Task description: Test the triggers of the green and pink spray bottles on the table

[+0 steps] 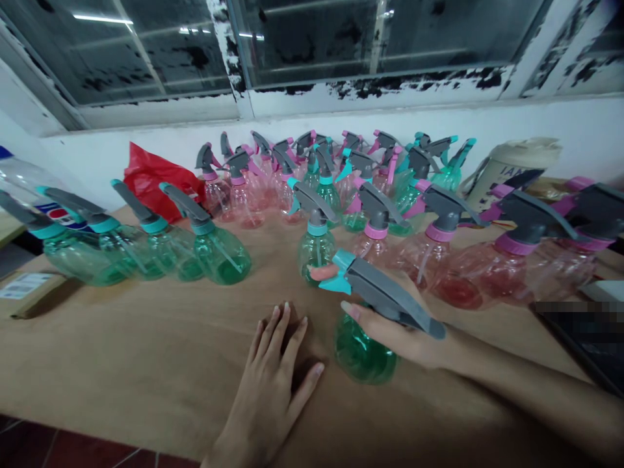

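Observation:
My right hand (397,335) is wrapped round a green spray bottle (363,351) with a grey trigger head and teal nozzle, holding it upright on the brown table (146,351). One finger reaches the nozzle tip. My left hand (273,377) lies flat on the table just left of that bottle, fingers spread, holding nothing.
Several green bottles (219,253) stand in a row at the left, several pink ones (439,260) at the right, more of both at the back by the wall. A red bag (151,179), a white container (511,166), a cardboard box (29,289) and a dark object (585,338) lie around.

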A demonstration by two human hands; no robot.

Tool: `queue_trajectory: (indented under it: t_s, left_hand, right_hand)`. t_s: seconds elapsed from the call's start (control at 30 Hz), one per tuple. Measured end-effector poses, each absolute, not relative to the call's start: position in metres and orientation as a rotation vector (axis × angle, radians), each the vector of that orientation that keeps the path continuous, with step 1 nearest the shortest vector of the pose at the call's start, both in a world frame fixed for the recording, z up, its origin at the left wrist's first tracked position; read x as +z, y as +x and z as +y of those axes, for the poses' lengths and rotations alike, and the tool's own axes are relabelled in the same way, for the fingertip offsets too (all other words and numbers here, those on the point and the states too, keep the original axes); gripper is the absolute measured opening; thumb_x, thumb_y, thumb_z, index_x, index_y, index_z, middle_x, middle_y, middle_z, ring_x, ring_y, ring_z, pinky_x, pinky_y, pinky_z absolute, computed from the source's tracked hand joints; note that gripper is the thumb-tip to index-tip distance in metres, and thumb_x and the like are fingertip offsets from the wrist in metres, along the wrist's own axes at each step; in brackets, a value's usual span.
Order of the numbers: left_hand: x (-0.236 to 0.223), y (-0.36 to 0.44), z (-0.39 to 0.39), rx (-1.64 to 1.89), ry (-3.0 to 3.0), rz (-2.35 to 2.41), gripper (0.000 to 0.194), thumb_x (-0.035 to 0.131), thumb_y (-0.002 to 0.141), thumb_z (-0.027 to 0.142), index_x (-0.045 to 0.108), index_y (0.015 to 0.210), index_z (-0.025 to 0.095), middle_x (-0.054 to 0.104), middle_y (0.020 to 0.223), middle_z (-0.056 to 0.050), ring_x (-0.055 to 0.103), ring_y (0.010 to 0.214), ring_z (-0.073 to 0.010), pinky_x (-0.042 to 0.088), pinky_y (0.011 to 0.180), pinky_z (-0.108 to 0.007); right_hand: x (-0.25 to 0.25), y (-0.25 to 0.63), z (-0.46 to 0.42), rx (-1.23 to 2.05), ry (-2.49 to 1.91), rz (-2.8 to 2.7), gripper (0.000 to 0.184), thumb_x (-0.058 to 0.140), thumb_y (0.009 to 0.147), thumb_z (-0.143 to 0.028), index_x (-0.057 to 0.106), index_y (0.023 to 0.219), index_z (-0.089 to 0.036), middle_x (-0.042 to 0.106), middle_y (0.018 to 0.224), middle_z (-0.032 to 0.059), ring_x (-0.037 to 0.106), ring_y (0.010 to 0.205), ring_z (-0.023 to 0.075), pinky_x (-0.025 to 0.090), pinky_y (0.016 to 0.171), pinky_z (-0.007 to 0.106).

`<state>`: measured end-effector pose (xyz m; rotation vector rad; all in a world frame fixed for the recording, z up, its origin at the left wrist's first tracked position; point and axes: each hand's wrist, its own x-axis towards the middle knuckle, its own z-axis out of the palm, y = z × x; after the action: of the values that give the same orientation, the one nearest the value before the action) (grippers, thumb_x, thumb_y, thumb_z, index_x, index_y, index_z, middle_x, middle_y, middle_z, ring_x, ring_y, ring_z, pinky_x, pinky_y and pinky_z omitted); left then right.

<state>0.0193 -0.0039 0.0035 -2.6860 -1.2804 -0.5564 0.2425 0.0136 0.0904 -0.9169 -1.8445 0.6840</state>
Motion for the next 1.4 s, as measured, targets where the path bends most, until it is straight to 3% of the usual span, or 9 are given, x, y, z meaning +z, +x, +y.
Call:
queue_trajectory:
  t_s: [0.17,0.33,0.57,0.73,0.9,1.1,1.4]
  left_hand:
    - [0.0036,0.0191,-0.0042,-0.544,-2.690,-1.282,0.051,0.047,0.094,0.037,0.037,0.139,0.013,0.032,0.149,-0.017,0.025,0.138,-0.0325,0.032,0.106,-0.054]
    - [0.0026,0.0196,-0.0039,-0.542,-2.693,-1.299,0.051,0.044,0.095,0.037,0.035,0.140,0.014,0.036,0.146,-0.017,0.026,0.138,-0.0320,0.033,0.106,-0.054]
    - [0.0040,0.0191,-0.0042,-0.531,-2.711,-1.282,0.050,0.045,0.095,0.037,0.037,0.139,0.013,0.037,0.146,-0.017,0.026,0.138,-0.0327,0.031,0.106,-0.055]
    - [0.0045,0.0190,-0.0040,-0.559,-2.700,-1.288,0.051,0.046,0.094,0.038,0.038,0.139,0.014,0.032,0.149,-0.016,0.026,0.138,-0.0328,0.032,0.106,-0.054]
    - [0.0051,0.0201,-0.0037,-0.538,-2.707,-1.287,0.050,0.045,0.095,0.036,0.036,0.140,0.015,0.033,0.149,-0.015,0.025,0.138,-0.0314,0.031,0.107,-0.054]
    - [0.0039,0.0202,-0.0035,-0.534,-2.701,-1.275,0.051,0.047,0.094,0.037,0.039,0.138,0.012,0.033,0.148,-0.018,0.026,0.138,-0.0328,0.031,0.107,-0.054]
    - [0.0042,0.0199,-0.0041,-0.562,-2.692,-1.280,0.050,0.047,0.094,0.037,0.040,0.138,0.014,0.032,0.149,-0.016,0.027,0.137,-0.0322,0.032,0.107,-0.053]
  right_hand:
    - [0.0958,0.2402,0.0130,0.714,-0.907,-1.815,0.012,0.058,0.084,-0.028,0.064,0.095,-0.024,0.066,0.079,-0.0006,0.063,0.070,0.0146,0.051,0.071,0.030]
    - [0.0959,0.2392,0.0129,0.632,-0.932,-1.802,0.013,0.059,0.085,-0.034,0.059,0.078,-0.024,0.064,0.072,-0.0021,0.063,0.073,0.0150,0.050,0.069,0.029]
    - [0.0962,0.2378,0.0106,0.691,-0.943,-1.755,0.023,0.062,0.083,-0.032,0.063,0.102,-0.020,0.066,0.083,0.0008,0.063,0.075,0.0152,0.050,0.070,0.029]
    - [0.0919,0.2374,0.0092,0.638,-0.986,-1.777,0.010,0.058,0.085,-0.033,0.061,0.086,-0.023,0.057,0.070,-0.0009,0.055,0.062,0.0151,0.047,0.061,0.030]
    - [0.0894,0.2391,0.0103,0.664,-0.992,-1.777,0.009,0.058,0.086,-0.034,0.059,0.085,-0.025,0.056,0.070,-0.0007,0.054,0.062,0.0154,0.047,0.061,0.030]
    - [0.0914,0.2388,0.0090,0.678,-1.005,-1.778,0.011,0.057,0.086,-0.032,0.063,0.091,-0.024,0.057,0.071,0.0000,0.056,0.063,0.0160,0.049,0.063,0.031]
    - [0.0931,0.2394,0.0082,0.744,-0.951,-1.749,0.030,0.061,0.084,-0.031,0.061,0.112,-0.019,0.066,0.086,0.0032,0.064,0.073,0.0166,0.052,0.071,0.030]
